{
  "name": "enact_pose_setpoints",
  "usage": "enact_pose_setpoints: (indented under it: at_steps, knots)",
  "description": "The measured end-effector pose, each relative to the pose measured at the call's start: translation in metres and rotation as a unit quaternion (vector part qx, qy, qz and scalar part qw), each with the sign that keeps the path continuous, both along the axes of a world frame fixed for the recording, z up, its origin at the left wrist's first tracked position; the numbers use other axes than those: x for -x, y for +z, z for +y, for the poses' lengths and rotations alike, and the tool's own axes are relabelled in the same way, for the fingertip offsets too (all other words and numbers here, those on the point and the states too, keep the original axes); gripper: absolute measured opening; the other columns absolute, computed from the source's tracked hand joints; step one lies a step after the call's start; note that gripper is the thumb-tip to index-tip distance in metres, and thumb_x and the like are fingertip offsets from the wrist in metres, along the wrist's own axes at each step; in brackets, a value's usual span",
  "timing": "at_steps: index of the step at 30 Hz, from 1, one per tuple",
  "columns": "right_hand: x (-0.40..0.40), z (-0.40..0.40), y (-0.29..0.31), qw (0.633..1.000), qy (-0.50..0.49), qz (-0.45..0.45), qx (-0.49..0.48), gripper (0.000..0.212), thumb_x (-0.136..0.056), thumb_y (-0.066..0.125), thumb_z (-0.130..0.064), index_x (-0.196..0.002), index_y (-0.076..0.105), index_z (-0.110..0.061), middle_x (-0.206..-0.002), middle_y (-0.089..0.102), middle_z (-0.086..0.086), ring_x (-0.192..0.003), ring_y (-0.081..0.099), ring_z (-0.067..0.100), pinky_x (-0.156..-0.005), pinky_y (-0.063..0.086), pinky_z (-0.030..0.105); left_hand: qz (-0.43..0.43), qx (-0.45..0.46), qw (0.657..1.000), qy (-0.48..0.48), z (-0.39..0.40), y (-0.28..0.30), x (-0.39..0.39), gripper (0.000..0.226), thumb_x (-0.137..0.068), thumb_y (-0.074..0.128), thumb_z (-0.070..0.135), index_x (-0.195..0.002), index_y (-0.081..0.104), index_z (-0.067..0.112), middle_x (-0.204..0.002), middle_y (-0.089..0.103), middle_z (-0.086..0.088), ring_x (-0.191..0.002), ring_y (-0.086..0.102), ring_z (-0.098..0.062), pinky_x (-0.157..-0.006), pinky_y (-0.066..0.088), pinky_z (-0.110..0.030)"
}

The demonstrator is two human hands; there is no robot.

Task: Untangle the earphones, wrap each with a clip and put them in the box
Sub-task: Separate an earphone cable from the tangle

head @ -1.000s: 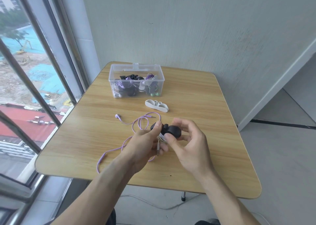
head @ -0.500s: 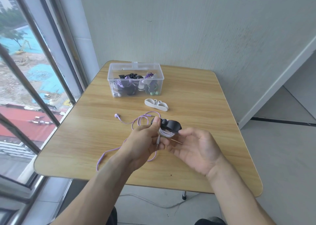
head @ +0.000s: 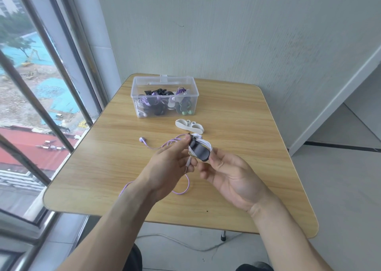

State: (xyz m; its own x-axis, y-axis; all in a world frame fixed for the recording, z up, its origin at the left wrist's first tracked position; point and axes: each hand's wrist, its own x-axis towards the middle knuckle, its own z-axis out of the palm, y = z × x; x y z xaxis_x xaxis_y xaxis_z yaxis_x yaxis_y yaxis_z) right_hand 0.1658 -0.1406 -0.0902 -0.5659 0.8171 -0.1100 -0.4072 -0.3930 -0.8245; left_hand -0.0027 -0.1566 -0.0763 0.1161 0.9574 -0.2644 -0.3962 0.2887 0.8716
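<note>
A wooden counter (head: 237, 114) with rounded corners stands against a pale grey-green wall (head: 226, 33). A tall window (head: 41, 85) with dark bars runs along its left. Pale floor (head: 340, 198) spreads to the right, a thin cable (head: 185, 244) trailing beneath

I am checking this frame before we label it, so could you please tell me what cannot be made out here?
- Head view: where the left hand grips the black clip, its fingers hide the contact.
- Head view: how many white earphone turns are wound, hidden under the clip.
- Head view: the count of bundles in the clear box; they overlap.
- Head view: part of the purple earphone cable, behind the left hand.
</note>
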Motion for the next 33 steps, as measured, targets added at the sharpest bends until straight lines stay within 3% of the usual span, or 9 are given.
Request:
enact_pose_setpoints:
  at_steps: [4, 8, 11, 14, 17, 22, 26, 29, 33]
  knots:
    - [0.002, -0.004, 0.002, 0.999, 0.005, -0.032, -0.043, 0.036, -0.095, 0.053, -0.019, -0.12, 0.056, 0.007, -0.097, 0.061, 0.015, -0.079, 0.057, 0.018, -0.065, 0.046, 0.025, -0.008, 0.016, 0.999, 0.038, 0.001, -0.002, -0.001, 0.026, -0.097, 0.057, 0.029, -0.104, 0.068, 0.007, -0.077, 0.064, -0.006, -0.064, 0.055, -0.018, -0.07, 0.044, -0.031]
    - [0.001, -0.006, 0.0, 0.996, 0.0, -0.051, -0.073, 0.048, -0.093, 0.057, -0.029, -0.122, 0.052, 0.01, -0.097, 0.059, 0.018, -0.078, 0.055, 0.022, -0.064, 0.044, 0.027, -0.029, 0.039, 0.998, 0.03, 0.001, -0.002, -0.001, 0.027, -0.093, 0.059, 0.031, -0.1, 0.067, 0.007, -0.078, 0.062, -0.007, -0.06, 0.056, -0.018, -0.064, 0.047, -0.029]
    - [0.003, -0.006, -0.001, 0.994, -0.013, -0.059, -0.093, 0.043, -0.095, 0.054, -0.021, -0.122, 0.049, 0.012, -0.093, 0.058, 0.019, -0.073, 0.052, 0.019, -0.062, 0.042, 0.024, -0.03, 0.008, 0.999, -0.01, 0.0, 0.0, -0.001, 0.036, -0.09, 0.066, 0.042, -0.103, 0.066, 0.008, -0.087, 0.065, -0.012, -0.065, 0.057, -0.026, -0.075, 0.048, -0.039]
    - [0.007, -0.007, -0.004, 0.991, -0.036, -0.058, -0.116, 0.044, -0.092, 0.066, -0.032, -0.115, 0.053, 0.004, -0.088, 0.054, 0.019, -0.069, 0.051, 0.016, -0.061, 0.041, 0.023, -0.034, -0.025, 0.998, -0.037, -0.001, 0.001, -0.002, 0.032, -0.095, 0.059, 0.04, -0.094, 0.071, 0.01, -0.089, 0.065, -0.017, -0.063, 0.058, -0.033, -0.077, 0.052, -0.04]
    - [0.01, -0.006, -0.006, 0.988, -0.051, -0.055, -0.137, 0.045, -0.087, 0.074, -0.038, -0.109, 0.056, -0.003, -0.086, 0.053, 0.017, -0.067, 0.051, 0.012, -0.062, 0.04, 0.024, -0.057, -0.032, 0.997, -0.035, -0.001, 0.001, -0.001, 0.039, -0.091, 0.063, 0.043, -0.108, 0.068, 0.009, -0.105, 0.06, -0.022, -0.072, 0.056, -0.033, -0.084, 0.046, -0.044]
    - [0.014, -0.008, -0.005, 0.985, -0.057, -0.04, -0.156, 0.046, -0.086, 0.074, -0.042, -0.108, 0.057, -0.004, -0.083, 0.05, 0.018, -0.067, 0.048, 0.012, -0.063, 0.041, 0.023, -0.054, -0.036, 0.998, -0.012, -0.001, 0.001, 0.0, 0.057, -0.089, 0.061, 0.046, -0.124, 0.062, 0.001, -0.11, 0.059, -0.021, -0.078, 0.054, -0.031, -0.088, 0.043, -0.043]
    - [0.018, -0.01, -0.007, 0.97, -0.085, -0.126, -0.192, 0.032, -0.095, 0.054, -0.032, -0.107, 0.053, -0.003, -0.075, 0.054, 0.012, -0.067, 0.046, 0.018, -0.066, 0.041, 0.029, -0.041, -0.036, 0.998, -0.011, -0.003, 0.002, 0.0, 0.047, -0.094, 0.055, 0.043, -0.121, 0.061, 0.005, -0.105, 0.061, -0.021, -0.069, 0.057, -0.029, -0.077, 0.054, -0.031]
    - [0.02, -0.013, -0.009, 0.949, -0.113, -0.189, -0.226, 0.029, -0.099, 0.045, -0.032, -0.105, 0.049, -0.004, -0.069, 0.055, 0.007, -0.064, 0.047, 0.019, -0.067, 0.043, 0.035, -0.035, -0.047, 0.998, -0.015, -0.004, 0.002, -0.001, 0.043, -0.093, 0.055, 0.041, -0.112, 0.061, 0.003, -0.094, 0.061, -0.022, -0.061, 0.058, -0.03, -0.074, 0.053, -0.034]
    - [0.017, -0.01, -0.008, 0.947, -0.132, -0.182, -0.231, 0.022, -0.101, 0.045, -0.027, -0.099, 0.047, -0.005, -0.058, 0.052, -0.004, -0.063, 0.044, 0.025, -0.066, 0.038, 0.05, -0.049, -0.06, 0.997, -0.026, -0.003, 0.002, -0.004, 0.042, -0.087, 0.065, 0.042, -0.107, 0.064, 0.005, -0.095, 0.058, -0.022, -0.063, 0.059, -0.031, -0.075, 0.05, -0.033]
